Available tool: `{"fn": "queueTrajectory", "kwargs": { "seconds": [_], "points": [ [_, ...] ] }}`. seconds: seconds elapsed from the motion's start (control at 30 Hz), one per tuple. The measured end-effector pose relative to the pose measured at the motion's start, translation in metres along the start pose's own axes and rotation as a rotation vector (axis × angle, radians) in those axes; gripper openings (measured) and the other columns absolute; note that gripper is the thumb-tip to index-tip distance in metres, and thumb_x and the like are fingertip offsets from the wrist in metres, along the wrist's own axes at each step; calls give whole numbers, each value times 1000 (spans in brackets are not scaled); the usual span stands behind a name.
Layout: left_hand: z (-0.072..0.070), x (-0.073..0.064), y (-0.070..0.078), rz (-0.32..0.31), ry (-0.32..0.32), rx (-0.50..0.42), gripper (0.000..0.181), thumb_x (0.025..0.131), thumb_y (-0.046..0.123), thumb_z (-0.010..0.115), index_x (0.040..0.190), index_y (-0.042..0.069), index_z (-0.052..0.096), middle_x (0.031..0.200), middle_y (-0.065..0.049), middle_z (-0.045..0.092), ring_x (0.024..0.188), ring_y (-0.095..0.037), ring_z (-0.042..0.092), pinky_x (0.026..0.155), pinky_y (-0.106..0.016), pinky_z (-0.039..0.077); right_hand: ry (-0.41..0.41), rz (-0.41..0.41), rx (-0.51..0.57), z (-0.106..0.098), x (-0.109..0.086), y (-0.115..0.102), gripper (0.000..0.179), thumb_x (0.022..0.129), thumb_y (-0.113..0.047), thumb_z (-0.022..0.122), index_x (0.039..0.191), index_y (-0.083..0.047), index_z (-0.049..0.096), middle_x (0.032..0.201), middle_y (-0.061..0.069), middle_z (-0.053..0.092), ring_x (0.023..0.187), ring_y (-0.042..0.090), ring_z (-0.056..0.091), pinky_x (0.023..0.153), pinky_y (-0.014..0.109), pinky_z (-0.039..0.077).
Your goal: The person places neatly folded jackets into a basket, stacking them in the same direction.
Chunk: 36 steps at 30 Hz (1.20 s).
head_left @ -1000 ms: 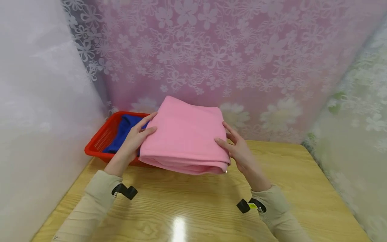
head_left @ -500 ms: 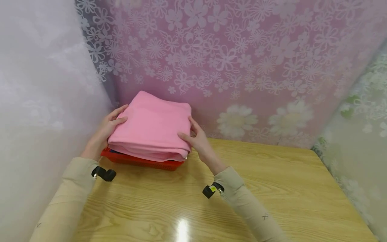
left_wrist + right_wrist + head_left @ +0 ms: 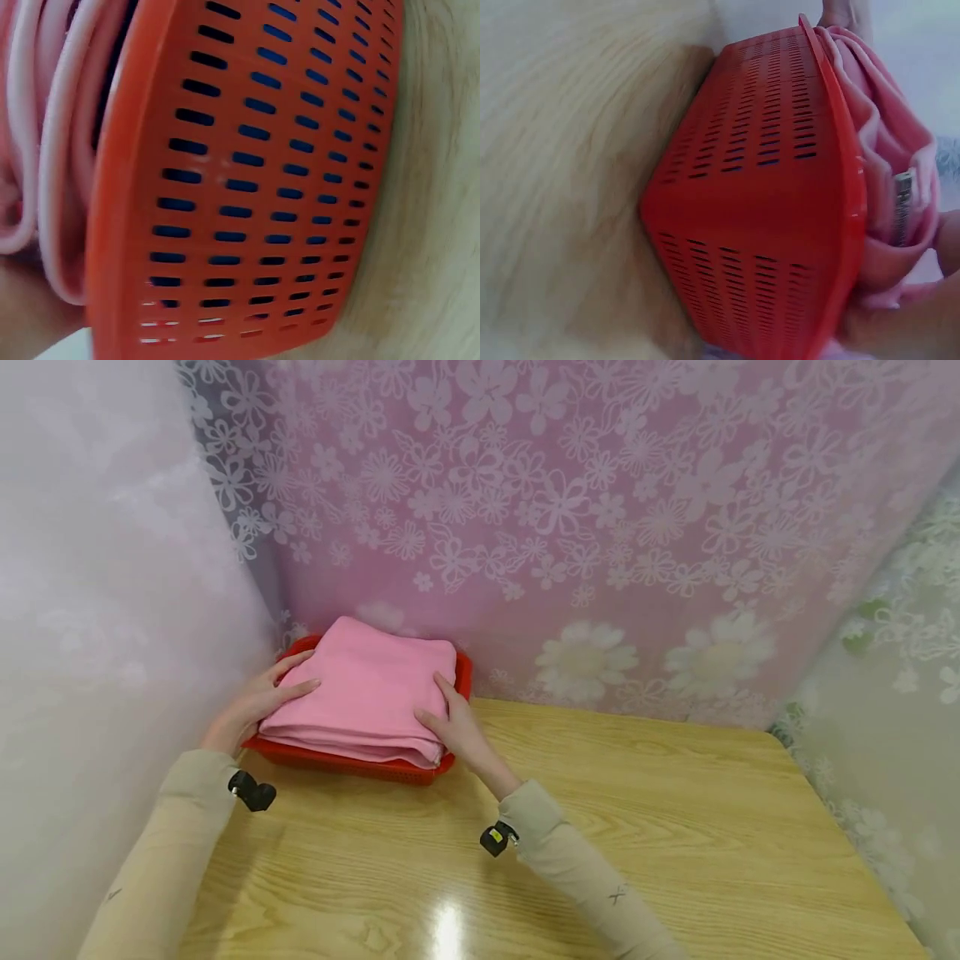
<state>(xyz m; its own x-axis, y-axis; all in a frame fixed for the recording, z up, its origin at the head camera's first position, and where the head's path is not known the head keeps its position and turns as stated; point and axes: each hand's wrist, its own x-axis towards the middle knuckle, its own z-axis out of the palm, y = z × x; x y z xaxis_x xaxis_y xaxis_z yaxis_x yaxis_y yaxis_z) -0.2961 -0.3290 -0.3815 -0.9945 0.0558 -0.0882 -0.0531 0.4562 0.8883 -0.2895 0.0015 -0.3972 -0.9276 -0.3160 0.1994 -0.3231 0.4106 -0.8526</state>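
A folded pink cloth [image 3: 367,685] lies in the red plastic basket [image 3: 341,763], its top layers at and above the rim. My left hand [image 3: 258,700] holds its left side, thumb on top. At the right side my right hand [image 3: 459,728] grips it, also with the thumb on top; the other fingers are partly hidden. A white label [image 3: 903,208] shows among the cloth's folds in the right wrist view. Something blue is visible through the slots of the basket [image 3: 225,172] in the left wrist view.
The basket stands on a wooden table [image 3: 600,827], near its back left corner. A white curtain [image 3: 112,610] hangs close to the left arm. Behind the table is a pink flowered curtain [image 3: 525,510]; a pale flowered one [image 3: 900,735] hangs at the right.
Both hands have carried the pink cloth left over the basket and then lowered it in. The cloth now covers the blue fabric seen in the basket earlier.
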Motion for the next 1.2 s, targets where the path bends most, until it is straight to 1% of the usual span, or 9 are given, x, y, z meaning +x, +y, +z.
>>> {"fn": "queueTrajectory", "kwargs": {
  "seconds": [0.07, 0.17, 0.3, 0.47, 0.63, 0.8, 0.93, 1.1, 1.2],
  "points": [
    [0, 0, 4, 42, -1, 100, 83, 98, 43, 63, 164, 22, 17, 168, -23, 3, 149, -50, 13, 115, -72, 15, 12, -49, -111, -4, -1, -3, 68, 97, -23, 70, 156, -9, 40, 161, 25, 29, 147, 43, 31, 120, 54, 27],
    [0, 2, 12, 184, 52, 294, 80, 98, 40, 63, 162, 10, 25, 164, -30, 16, 147, -52, 18, 115, -71, 18, 13, -145, -272, -10, -1, -7, 63, 96, -28, 72, 152, -15, 48, 165, 24, 19, 150, 46, 21, 120, 60, 21],
    [10, -3, 26, 336, 55, 533, 80, 96, 44, 66, 159, 7, 33, 163, -29, 22, 150, -49, 17, 115, -71, 17, -100, -245, -417, -15, 2, -6, 59, 99, -35, 66, 153, -22, 47, 167, 17, 20, 153, 45, 13, 121, 60, 18],
    [26, -13, 22, 303, -80, 604, 83, 95, 49, 65, 161, 14, 29, 166, -25, 15, 152, -46, 13, 111, -76, 16, -224, -262, -557, -14, 0, 2, 59, 103, -42, 58, 157, -27, 41, 167, 12, 23, 153, 42, 16, 121, 58, 23],
    [29, -11, 9, 259, -85, 592, 83, 96, 51, 64, 162, 18, 27, 167, -22, 14, 151, -47, 18, 110, -78, 15, -240, -281, -623, -10, -4, 5, 60, 102, -45, 57, 157, -29, 40, 167, 11, 24, 153, 40, 19, 119, 59, 26],
    [29, -10, 9, 230, -73, 627, 83, 95, 56, 62, 161, 19, 30, 167, -21, 15, 150, -48, 20, 107, -82, 9, -232, -269, -659, -8, -2, 5, 59, 102, -47, 56, 157, -32, 39, 167, 8, 26, 153, 37, 21, 118, 60, 27],
    [35, -12, 14, 245, -10, 671, 79, 96, 56, 61, 159, 17, 35, 164, -23, 25, 147, -49, 27, 106, -83, 11, -215, -258, -566, -14, -4, 4, 59, 101, -41, 61, 156, -27, 43, 165, 9, 30, 151, 36, 27, 117, 58, 30],
    [52, -19, 32, 312, 179, 711, 58, 102, 43, 58, 149, 10, 51, 152, -24, 46, 140, -46, 41, 107, -79, 20, -149, -245, -395, -34, -12, 10, 56, 102, -28, 63, 153, -13, 47, 161, 16, 36, 148, 37, 33, 119, 55, 30],
    [71, -21, 47, 364, 285, 738, 47, 104, 35, 56, 143, 9, 59, 148, -20, 53, 138, -43, 46, 109, -77, 22, -100, -220, -384, -52, -20, 16, 56, 103, -29, 60, 153, -10, 45, 162, 18, 33, 149, 39, 29, 118, 59, 27]
  ]
}}
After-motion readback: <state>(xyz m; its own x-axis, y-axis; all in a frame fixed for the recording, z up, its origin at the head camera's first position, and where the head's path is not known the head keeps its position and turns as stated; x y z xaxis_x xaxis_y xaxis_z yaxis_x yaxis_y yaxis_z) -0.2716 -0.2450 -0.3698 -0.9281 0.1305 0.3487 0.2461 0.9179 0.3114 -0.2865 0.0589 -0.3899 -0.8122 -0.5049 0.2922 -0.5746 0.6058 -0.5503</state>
